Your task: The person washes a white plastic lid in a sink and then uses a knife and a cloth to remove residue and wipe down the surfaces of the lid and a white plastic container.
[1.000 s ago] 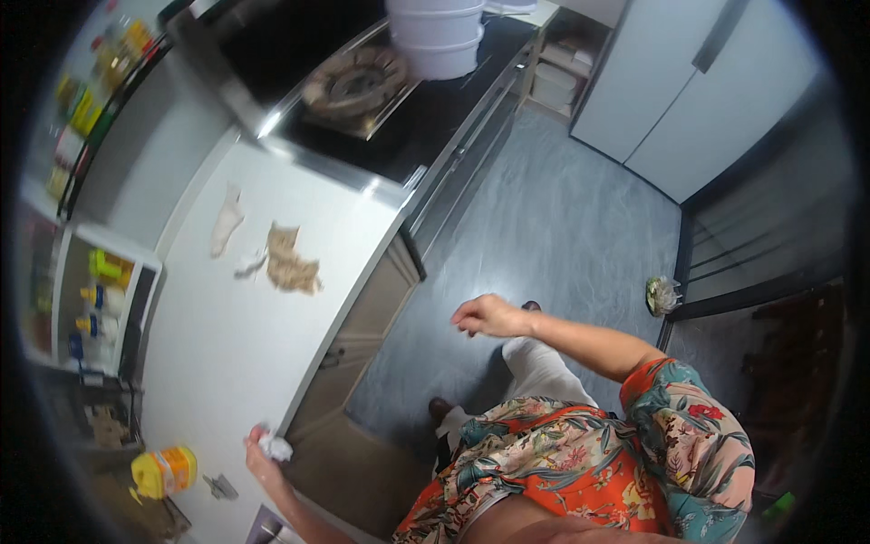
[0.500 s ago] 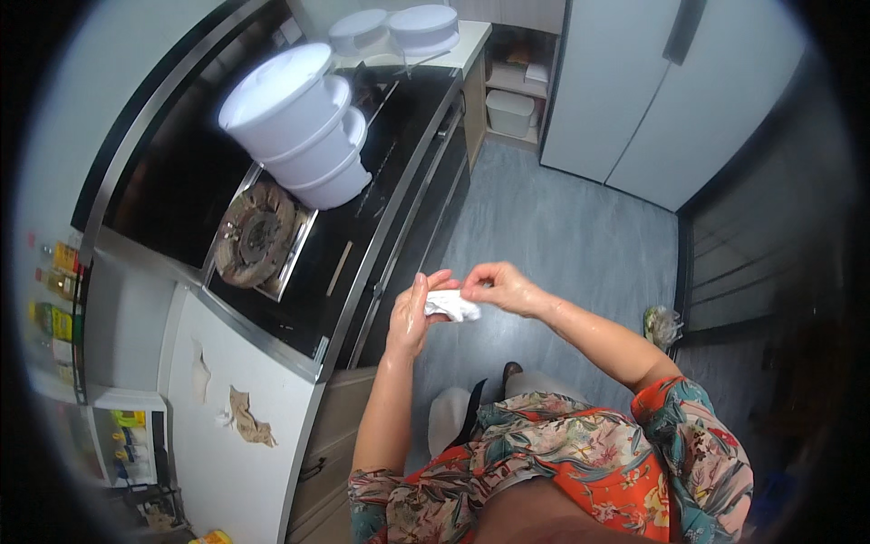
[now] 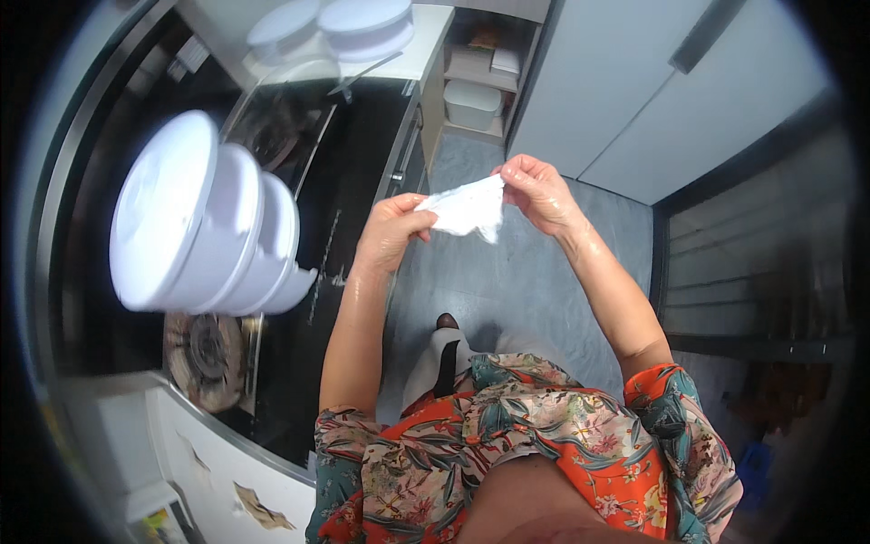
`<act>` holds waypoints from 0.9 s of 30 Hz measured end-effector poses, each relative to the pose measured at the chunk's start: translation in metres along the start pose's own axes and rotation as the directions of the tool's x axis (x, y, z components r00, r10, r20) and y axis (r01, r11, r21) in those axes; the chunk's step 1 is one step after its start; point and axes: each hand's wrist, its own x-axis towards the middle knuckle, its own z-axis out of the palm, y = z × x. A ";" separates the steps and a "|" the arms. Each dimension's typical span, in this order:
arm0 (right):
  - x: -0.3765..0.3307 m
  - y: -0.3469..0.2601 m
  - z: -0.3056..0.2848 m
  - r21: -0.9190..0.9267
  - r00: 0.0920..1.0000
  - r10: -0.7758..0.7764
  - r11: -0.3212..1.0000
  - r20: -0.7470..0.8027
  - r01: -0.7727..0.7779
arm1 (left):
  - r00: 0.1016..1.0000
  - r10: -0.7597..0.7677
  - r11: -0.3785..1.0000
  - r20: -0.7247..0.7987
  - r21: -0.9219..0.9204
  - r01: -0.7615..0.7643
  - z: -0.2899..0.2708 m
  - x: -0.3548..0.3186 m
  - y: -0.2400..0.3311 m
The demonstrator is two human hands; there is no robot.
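A small, thin white sheet (image 3: pixel 467 207), soft like tissue or cloth, is stretched out between my two hands above the floor. Its lower edge is ragged and hangs loose. My left hand (image 3: pixel 390 228) pinches one side, thumb on top. At the opposite upper corner, my right hand (image 3: pixel 542 192) grips it between thumb and fingers. Both hands and forearms look wet and shiny. Whether the sheet is paper or fabric I cannot tell.
A tiered white stack of lidded containers (image 3: pixel 172 218) stands on the black cooktop (image 3: pixel 349 172) to my left, by a burner (image 3: pixel 210 354). White round containers (image 3: pixel 367 27) sit on the far counter. Grey cabinet doors (image 3: pixel 616 82) rise ahead. Brown scraps (image 3: pixel 261 506) lie on the near-left counter.
The crumpled white sheet has been spread open. My hands have moved farther forward and apart, the right one going up and to the right. The view has shifted.
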 end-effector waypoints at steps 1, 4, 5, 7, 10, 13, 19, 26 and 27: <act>0.012 -0.006 -0.007 0.025 1.000 -0.012 1.000 -0.006 0.012 | 1.000 0.013 1.000 -0.008 -0.007 -0.013 -0.005 0.020 0.005; 0.047 -0.014 -0.027 0.109 1.000 -0.018 0.994 -0.002 0.018 | 0.999 0.050 0.994 0.010 -0.094 -0.049 -0.007 0.067 0.019; 0.060 -0.018 -0.030 0.145 1.000 -0.006 0.989 -0.002 0.007 | 0.999 0.044 0.986 0.011 -0.160 -0.041 -0.007 0.082 0.023; 0.091 -0.025 -0.036 0.215 0.998 0.029 0.976 -0.064 -0.015 | 1.000 0.029 0.967 0.009 -0.254 -0.025 -0.008 0.111 0.030; 0.140 -0.028 -0.060 0.233 0.995 0.103 0.967 0.012 -0.103 | 0.999 0.032 0.948 -0.021 -0.316 -0.037 -0.012 0.152 0.034; 0.192 -0.029 -0.078 0.312 0.987 0.146 0.936 0.068 -0.160 | 0.992 0.088 0.940 -0.092 -0.322 -0.114 -0.022 0.198 0.037; 0.285 -0.060 -0.103 -0.148 0.830 0.390 0.921 0.398 -0.361 | 0.973 0.101 0.969 -0.208 -0.201 -0.144 -0.019 0.286 0.050; 0.380 -0.080 -0.115 -0.324 0.878 0.356 0.912 0.320 -0.252 | 0.801 0.466 0.745 -0.377 0.655 -0.125 0.012 0.343 0.078; 0.380 -0.089 -0.101 -0.228 0.859 0.363 0.928 0.361 -0.296 | 0.801 0.525 0.616 -0.288 0.778 -0.124 0.015 0.349 0.079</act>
